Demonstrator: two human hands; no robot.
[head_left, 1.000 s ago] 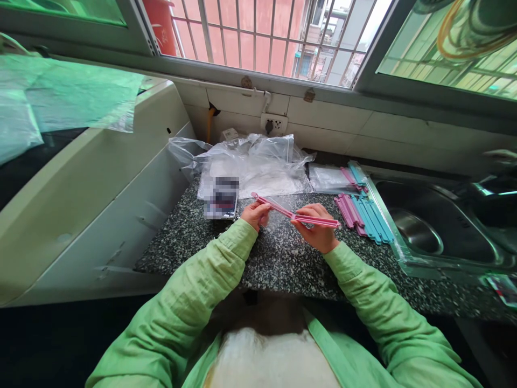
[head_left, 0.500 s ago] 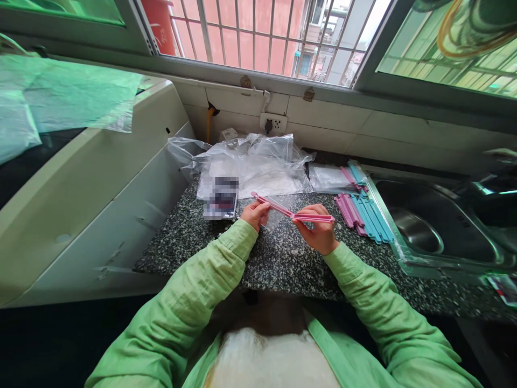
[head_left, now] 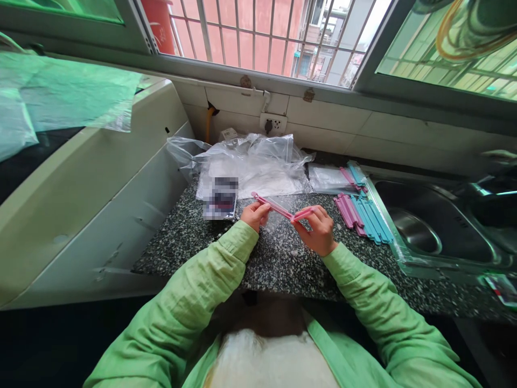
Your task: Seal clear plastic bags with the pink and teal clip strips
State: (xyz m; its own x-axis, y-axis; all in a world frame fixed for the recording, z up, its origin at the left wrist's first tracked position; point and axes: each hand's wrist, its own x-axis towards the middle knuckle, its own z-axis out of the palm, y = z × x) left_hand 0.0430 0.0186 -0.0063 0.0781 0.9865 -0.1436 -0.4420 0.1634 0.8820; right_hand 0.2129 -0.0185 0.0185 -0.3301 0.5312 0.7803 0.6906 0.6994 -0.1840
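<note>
A pink bag sealing clip is held between my two hands above the counter, its two long arms unfolded at the hinge in a shallow V. My left hand pinches the left arm of the clip. The right arm is gripped by my right hand, close to the hinge, with fingers over it. A thin clear plastic bag seems to lie under and behind the clip; its outline is hard to make out. To the right of my right hand lie pink clips and blue clips in rows.
Crumpled clear plastic bags lie at the back, with a phone-like object, partly pixelated, before them. More packaged clips sit near the metal sink. A white appliance borders the speckled counter on the left.
The clip's right arm has swung upward at its hinge, and my right fingers have shifted up with it. My left hand stays nearly still.
</note>
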